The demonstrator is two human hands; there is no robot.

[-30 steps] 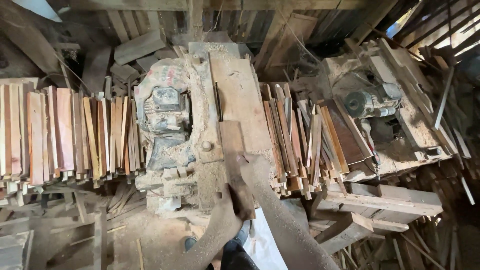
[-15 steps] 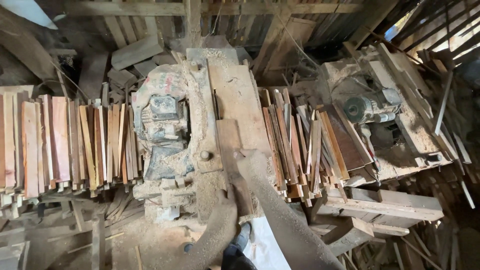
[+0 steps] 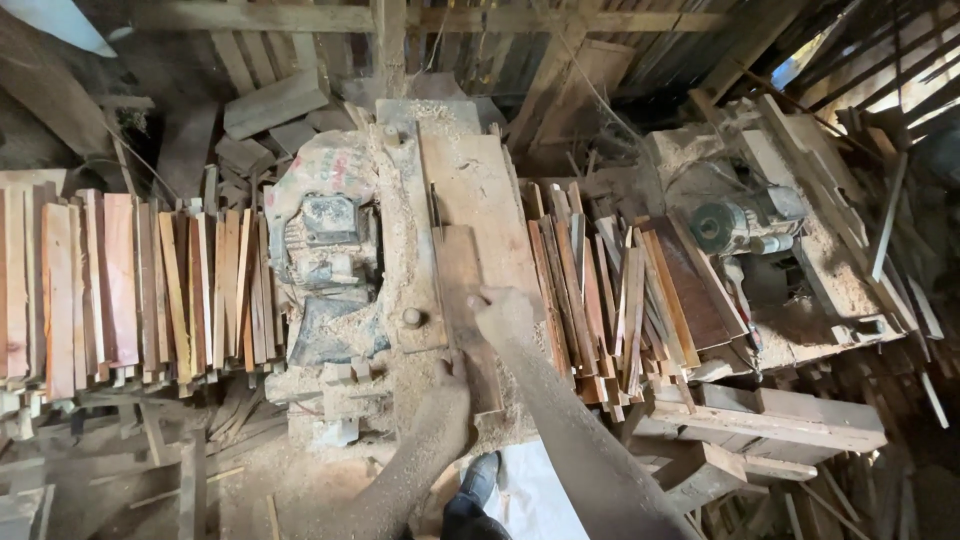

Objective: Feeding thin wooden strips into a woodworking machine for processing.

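At frame centre, the right hand [image 3: 503, 312] presses flat on the plank [image 3: 462, 300] while the left hand [image 3: 447, 388] grips its near end; fingers could slip toward the saw blade [image 3: 436, 215]

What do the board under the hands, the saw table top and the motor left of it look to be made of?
Board: bare, unfinished brown wood, rough and dusty, with the left hand and right hand on it. Saw table top: apparently wooden too, pale under sawdust. Motor: seemingly metal, a grey housing, dull and dust-caked.
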